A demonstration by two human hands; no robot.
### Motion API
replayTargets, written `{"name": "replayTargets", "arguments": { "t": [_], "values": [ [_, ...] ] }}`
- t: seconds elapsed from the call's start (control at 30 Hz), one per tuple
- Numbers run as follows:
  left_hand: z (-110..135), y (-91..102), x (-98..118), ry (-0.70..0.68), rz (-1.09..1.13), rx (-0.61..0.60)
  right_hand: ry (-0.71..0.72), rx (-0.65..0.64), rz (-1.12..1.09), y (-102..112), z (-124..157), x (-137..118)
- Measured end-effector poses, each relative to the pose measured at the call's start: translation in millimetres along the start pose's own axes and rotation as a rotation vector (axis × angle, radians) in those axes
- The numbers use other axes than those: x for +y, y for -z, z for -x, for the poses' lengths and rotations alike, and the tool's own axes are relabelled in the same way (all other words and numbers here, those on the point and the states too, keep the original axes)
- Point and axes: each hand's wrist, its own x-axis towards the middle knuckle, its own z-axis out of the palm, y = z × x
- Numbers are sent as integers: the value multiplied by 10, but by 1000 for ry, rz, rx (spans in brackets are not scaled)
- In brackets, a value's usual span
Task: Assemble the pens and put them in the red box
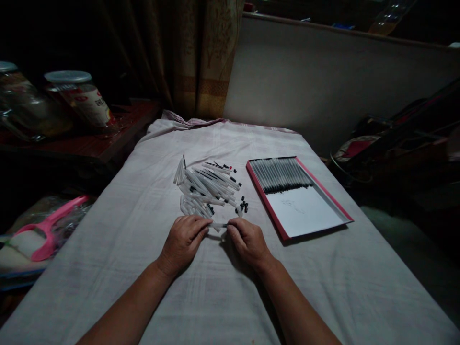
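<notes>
Between my two hands a slim translucent pen [218,225] is held level, just above the cloth. My left hand [185,239] pinches its left end, and the fingers of my right hand [249,239] close on its dark right end. Right behind them lies a loose pile of clear pen barrels [208,184], with thin dark refills among them. Small black caps [244,206] are scattered at the pile's right side. To the right sits a shallow pink-edged box [305,213]; a row of pens [280,174] with black tips fills its far part.
A pale checked cloth [151,297] covers the table. On a dark red side table [108,146] at the left stand lidded jars [84,100]. Below it is a pink-handled object [48,230] among plastic bags. A curtain [201,57] and a low wall [287,81] rise behind.
</notes>
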Motion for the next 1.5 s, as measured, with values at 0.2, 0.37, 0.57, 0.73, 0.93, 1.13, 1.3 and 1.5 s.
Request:
{"name": "replayTargets", "arguments": {
  "t": [0.2, 0.37, 0.57, 0.73, 0.93, 1.13, 1.3, 1.5],
  "values": [
    [6, 0, -6, 1, 6, -6, 0, -29, 20, 5, 8, 8],
    [11, 0, -8, 30, 10, -22, -8, -30, 21, 7, 11, 1],
    [17, 5, -9, 26, 8, -48, -1, -73, 60, 24, 1, -21],
    [6, 17, -5, 10, 11, -70, 2, -87, 48, 33, 4, -29],
    [-5, -5, 55, -35, 5, -80, -87, -102, -72, 20, 33, -36],
    [-144, 34, -41, 30, -73, -74, -207, 68, -227, 85, 90, 59],
    [-395, 72, -173, 57, -256, -195, -498, 320, -479, 199, 111, 189],
    [-685, 79, -158, -50, -402, -426, -660, 406, -688, 241, 71, 217]
  ]
}}
